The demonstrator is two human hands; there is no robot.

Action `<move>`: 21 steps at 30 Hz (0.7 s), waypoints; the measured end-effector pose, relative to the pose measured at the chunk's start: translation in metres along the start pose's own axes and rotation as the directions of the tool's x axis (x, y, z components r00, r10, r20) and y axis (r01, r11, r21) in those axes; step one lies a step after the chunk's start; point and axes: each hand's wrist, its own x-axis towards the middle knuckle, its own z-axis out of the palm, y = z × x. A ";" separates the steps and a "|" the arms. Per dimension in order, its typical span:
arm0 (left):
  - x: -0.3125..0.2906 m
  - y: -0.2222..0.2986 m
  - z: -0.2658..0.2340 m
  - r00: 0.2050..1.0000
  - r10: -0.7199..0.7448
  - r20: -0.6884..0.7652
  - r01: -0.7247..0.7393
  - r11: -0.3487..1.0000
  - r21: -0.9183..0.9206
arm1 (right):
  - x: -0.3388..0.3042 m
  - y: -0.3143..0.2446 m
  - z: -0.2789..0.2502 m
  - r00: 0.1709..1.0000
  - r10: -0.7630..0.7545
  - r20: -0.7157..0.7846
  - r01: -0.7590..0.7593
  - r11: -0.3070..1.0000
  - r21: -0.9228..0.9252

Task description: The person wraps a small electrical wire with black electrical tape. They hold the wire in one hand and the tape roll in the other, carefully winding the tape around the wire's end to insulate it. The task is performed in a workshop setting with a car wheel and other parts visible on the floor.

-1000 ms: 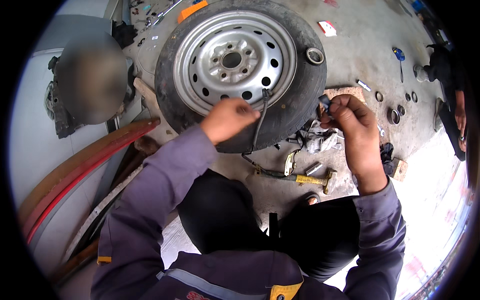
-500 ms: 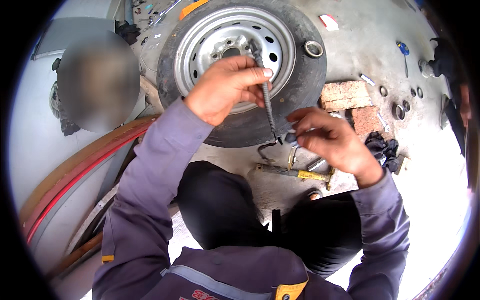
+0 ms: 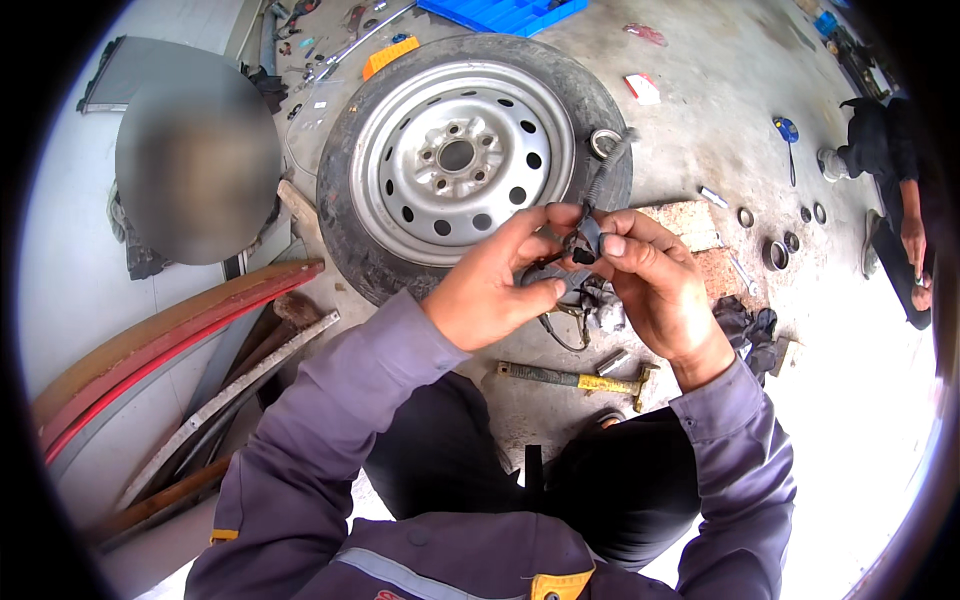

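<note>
Close together, in front of the wheel (image 3: pixel 465 225), my two hands work on a cable in a grey corrugated sleeve (image 3: pixel 597 188). My left hand (image 3: pixel 500 275) is closed on the cable's lower part, where thin dark wires come out. Thumb and fingers of my right hand (image 3: pixel 655 275) pinch a dark, shiny, tape-like strip (image 3: pixel 592 237) against the cable. The sleeve's upper end sticks up past the tyre's right side, blurred. My fingers hide part of the cable's lower end.
The wheel lies flat, a metal ring (image 3: pixel 604 143) on its tyre. A yellow-and-black hammer (image 3: pixel 570 377) lies near my knees. Bricks (image 3: pixel 680 225), rings (image 3: pixel 776 254) and a wrench (image 3: pixel 742 272) are at the right. Another person (image 3: pixel 885 150) is far right; a blue tray (image 3: pixel 500 14) stands behind.
My left hand has come down and right along the cable. My right hand has closed on the dark strip beside it. The view has shifted, showing more floor behind the wheel.
</note>
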 end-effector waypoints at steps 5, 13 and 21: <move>0.008 0.017 0.010 0.964 -0.078 -0.252 0.060 0.995 -0.077 | 0.000 -0.007 0.006 0.990 -0.085 -0.109 0.074 0.992 -0.103; 0.006 0.025 0.003 0.976 -0.149 -0.157 0.092 0.942 -0.323 | -0.004 0.007 0.004 0.967 -0.127 -0.221 0.026 0.911 -0.411; 0.008 0.031 0.004 0.985 -0.171 -0.023 0.160 0.953 -0.259 | -0.006 0.008 0.019 0.971 -0.101 -0.214 0.020 0.937 -0.350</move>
